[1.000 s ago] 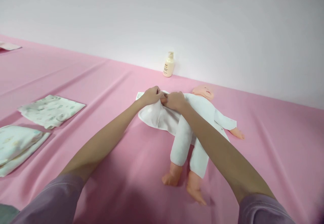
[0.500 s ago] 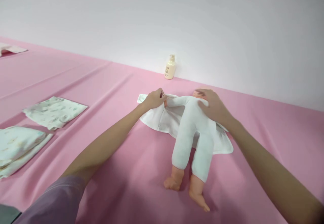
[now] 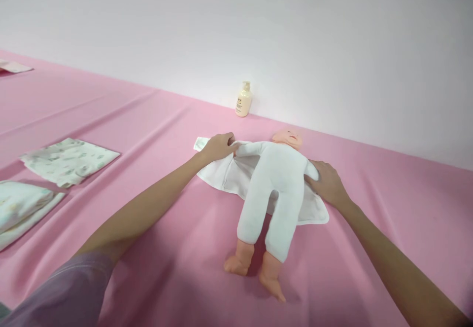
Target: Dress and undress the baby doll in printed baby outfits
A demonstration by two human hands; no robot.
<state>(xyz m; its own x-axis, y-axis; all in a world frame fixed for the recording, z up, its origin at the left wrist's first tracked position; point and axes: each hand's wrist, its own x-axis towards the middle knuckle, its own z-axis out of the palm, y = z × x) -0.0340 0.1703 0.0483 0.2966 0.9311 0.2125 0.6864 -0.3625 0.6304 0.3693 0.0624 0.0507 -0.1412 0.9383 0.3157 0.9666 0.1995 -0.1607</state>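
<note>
A baby doll (image 3: 278,169) with a white cloth body lies on its back, head toward the wall and bare feet toward me. Spread out beneath it is a white baby shirt (image 3: 231,174), opened to both sides. My left hand (image 3: 219,147) is closed on the shirt's edge by the doll's arm at left; the fingertips are partly hidden. On the other side, my right hand (image 3: 328,183) is closed around the doll's other arm, thumb in front and fingers behind. The lower right flap of the shirt lies below that hand.
A cream pump bottle (image 3: 243,100) stands against the white wall (image 3: 148,31). To the left lie a folded leaf-print cloth (image 3: 72,160) and a thicker folded cloth (image 3: 25,206). A pale pink cloth (image 3: 15,66) is at the far left. Pink sheeting (image 3: 166,268) covers the surface in folds.
My right hand has moved from the doll's head and shoulder down to its arm, uncovering the face. My left hand keeps its hold. The whole view has shifted slightly.
</note>
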